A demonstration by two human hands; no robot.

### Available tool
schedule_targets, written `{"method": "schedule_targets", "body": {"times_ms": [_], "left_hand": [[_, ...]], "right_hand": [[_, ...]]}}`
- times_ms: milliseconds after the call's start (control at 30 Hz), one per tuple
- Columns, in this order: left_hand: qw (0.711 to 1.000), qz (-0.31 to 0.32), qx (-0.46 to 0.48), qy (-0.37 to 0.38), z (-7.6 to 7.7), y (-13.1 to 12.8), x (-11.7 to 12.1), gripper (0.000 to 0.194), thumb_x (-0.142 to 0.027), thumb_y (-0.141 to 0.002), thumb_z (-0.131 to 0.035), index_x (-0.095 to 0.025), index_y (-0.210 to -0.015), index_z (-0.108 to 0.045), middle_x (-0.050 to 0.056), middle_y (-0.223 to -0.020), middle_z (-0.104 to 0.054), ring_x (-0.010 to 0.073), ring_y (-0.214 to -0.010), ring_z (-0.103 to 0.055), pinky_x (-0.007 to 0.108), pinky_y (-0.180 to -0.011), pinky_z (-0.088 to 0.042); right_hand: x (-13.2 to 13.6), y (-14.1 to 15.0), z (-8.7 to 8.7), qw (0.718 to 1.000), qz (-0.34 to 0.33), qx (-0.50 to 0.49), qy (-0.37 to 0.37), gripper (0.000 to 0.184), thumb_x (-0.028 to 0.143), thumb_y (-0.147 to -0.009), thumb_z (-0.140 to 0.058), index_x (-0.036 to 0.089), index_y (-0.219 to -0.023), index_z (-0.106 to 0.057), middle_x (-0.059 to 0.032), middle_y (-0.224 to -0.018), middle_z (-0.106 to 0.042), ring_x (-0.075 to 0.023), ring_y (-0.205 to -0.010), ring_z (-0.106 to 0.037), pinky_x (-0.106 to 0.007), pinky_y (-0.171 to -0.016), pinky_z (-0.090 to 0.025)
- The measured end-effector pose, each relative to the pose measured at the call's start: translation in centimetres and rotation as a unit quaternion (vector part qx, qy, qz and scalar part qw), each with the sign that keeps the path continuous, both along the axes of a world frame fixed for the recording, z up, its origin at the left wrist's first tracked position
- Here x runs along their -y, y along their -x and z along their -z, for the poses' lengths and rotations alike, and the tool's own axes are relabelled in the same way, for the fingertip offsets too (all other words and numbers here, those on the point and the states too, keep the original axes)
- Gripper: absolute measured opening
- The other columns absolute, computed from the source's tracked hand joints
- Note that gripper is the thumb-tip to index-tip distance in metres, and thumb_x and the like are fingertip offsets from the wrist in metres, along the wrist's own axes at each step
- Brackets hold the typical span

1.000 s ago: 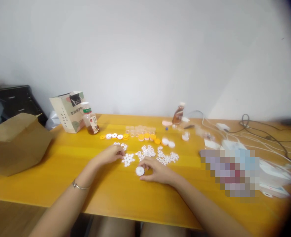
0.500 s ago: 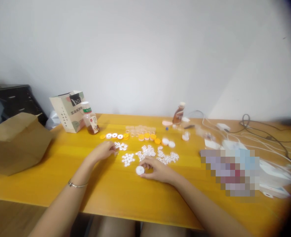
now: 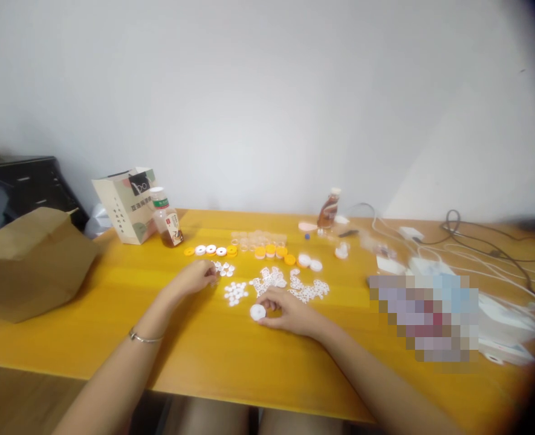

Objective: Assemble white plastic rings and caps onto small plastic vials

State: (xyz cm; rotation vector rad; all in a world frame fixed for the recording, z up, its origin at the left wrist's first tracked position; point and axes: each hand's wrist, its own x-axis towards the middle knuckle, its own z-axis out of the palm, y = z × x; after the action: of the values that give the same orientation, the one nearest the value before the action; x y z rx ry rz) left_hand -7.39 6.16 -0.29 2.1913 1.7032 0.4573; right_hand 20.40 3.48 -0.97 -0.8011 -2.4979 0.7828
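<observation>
My right hand (image 3: 285,314) rests on the yellow table (image 3: 204,350), its fingers pinched around a small white round cap (image 3: 257,312). My left hand (image 3: 194,279), a thin bracelet on its wrist, lies curled with the fingertips pressed together at a small heap of white pieces (image 3: 224,269); whatever they pinch is too small to make out. Between the hands lies a cluster of small white discs (image 3: 235,293). Lacy white pieces (image 3: 294,284) are spread just beyond my right hand.
A row of orange and white caps (image 3: 249,251) runs along the middle, clear cups behind it. Tea bottle (image 3: 166,219) and paper bag (image 3: 126,202) stand at the back left, brown bag (image 3: 26,260) at far left, brown bottle (image 3: 328,210) behind, cables and chargers (image 3: 453,254) on the right.
My left hand drew back from the white discs toward the small heap on the left and stays there. My right hand with the white cap has hardly moved.
</observation>
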Motion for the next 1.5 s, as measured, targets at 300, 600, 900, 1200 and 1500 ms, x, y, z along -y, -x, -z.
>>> {"method": "schedule_targets", "body": {"times_ms": [300,600,900,1200,1500], "left_hand": [[0.997,0.055,0.047,-0.030,-1.0,-1.5,1.0,0.018,-0.028,-0.072,-0.048,-0.014,-0.074,-0.060,0.002,-0.070,-0.062,0.0136,-0.063,-0.054,0.023,-0.061,-0.039],[0.966,0.234,0.103,-0.036,0.0,-7.6,3.7,0.016,-0.028,-0.078,-0.049,-0.015,-0.079,-0.058,0.001,-0.076,-0.059,0.0103,-0.068,-0.052,0.019,-0.063,-0.038],[0.956,0.267,0.100,-0.061,0.7,-8.1,3.7,0.014,-0.027,-0.079,-0.049,-0.015,-0.081,-0.057,0.002,-0.078,-0.059,0.0109,-0.072,-0.052,0.020,-0.068,-0.038],[0.935,0.328,0.099,-0.086,0.4,-7.9,3.6,0.014,-0.023,-0.080,-0.048,-0.014,-0.080,-0.059,0.004,-0.079,-0.059,0.0115,-0.075,-0.053,0.022,-0.070,-0.039],[0.941,0.312,0.115,-0.067,0.2,-7.5,3.6,0.017,-0.026,-0.081,-0.048,-0.015,-0.084,-0.060,0.004,-0.081,-0.060,0.0113,-0.075,-0.054,0.022,-0.070,-0.040]], "right_hand": [[0.0,0.0,0.0,1.000,-0.001,-0.007,0.002,0.019,0.027,-0.070,-0.060,0.021,-0.087,-0.056,-0.0002,-0.078,-0.051,-0.0125,-0.071,-0.047,-0.024,-0.065,-0.039],[-0.3,0.0,0.5,1.000,-0.002,-0.012,-0.003,0.017,0.026,-0.070,-0.059,0.020,-0.086,-0.056,0.0005,-0.078,-0.050,-0.0118,-0.071,-0.047,-0.023,-0.066,-0.038],[-0.3,0.1,0.5,1.000,-0.007,-0.008,-0.016,0.013,0.027,-0.070,-0.060,0.019,-0.078,-0.053,0.0015,-0.074,-0.048,-0.0110,-0.069,-0.044,-0.021,-0.063,-0.037],[-0.5,0.0,0.7,1.000,-0.004,-0.009,-0.014,0.015,0.028,-0.070,-0.060,0.019,-0.081,-0.055,0.0006,-0.075,-0.050,-0.0115,-0.070,-0.046,-0.022,-0.064,-0.038],[-0.5,0.0,0.9,1.000,0.001,-0.021,0.001,0.016,0.027,-0.070,-0.060,0.019,-0.084,-0.057,0.0001,-0.076,-0.052,-0.0117,-0.070,-0.049,-0.023,-0.064,-0.040]]}}
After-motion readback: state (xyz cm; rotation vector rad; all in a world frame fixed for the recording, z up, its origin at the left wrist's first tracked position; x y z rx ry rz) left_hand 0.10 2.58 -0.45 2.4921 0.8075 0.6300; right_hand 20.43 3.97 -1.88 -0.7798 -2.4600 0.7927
